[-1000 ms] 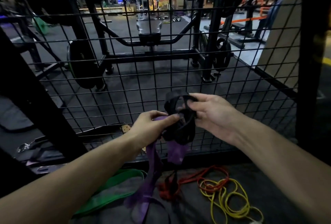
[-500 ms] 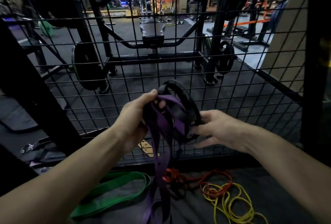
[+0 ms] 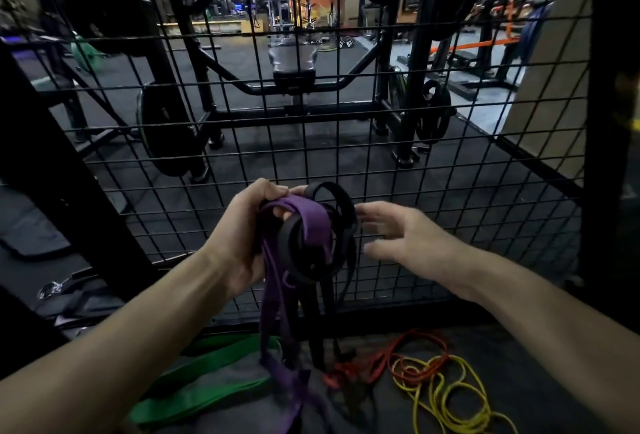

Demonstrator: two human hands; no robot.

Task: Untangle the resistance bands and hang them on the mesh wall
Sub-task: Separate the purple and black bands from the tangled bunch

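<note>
**Right hand lets go; left hand carries the tangle alone**

Right hand (image 3: 398,239) has come off the bands and now hovers open just beside them, fingers spread, where half a second ago it pinched the black loop. Left hand (image 3: 242,239) stays closed around the top of the knot, gripping the purple band (image 3: 308,222) and black band (image 3: 311,260) together in front of the mesh wall (image 3: 450,191). Their tails hang down to the floor, where green (image 3: 207,385), red (image 3: 374,361) and yellow (image 3: 446,399) bands lie loose. Nothing hangs on the mesh yet. The release looks like a regrip, probably to find a better loop to pull free.
</note>
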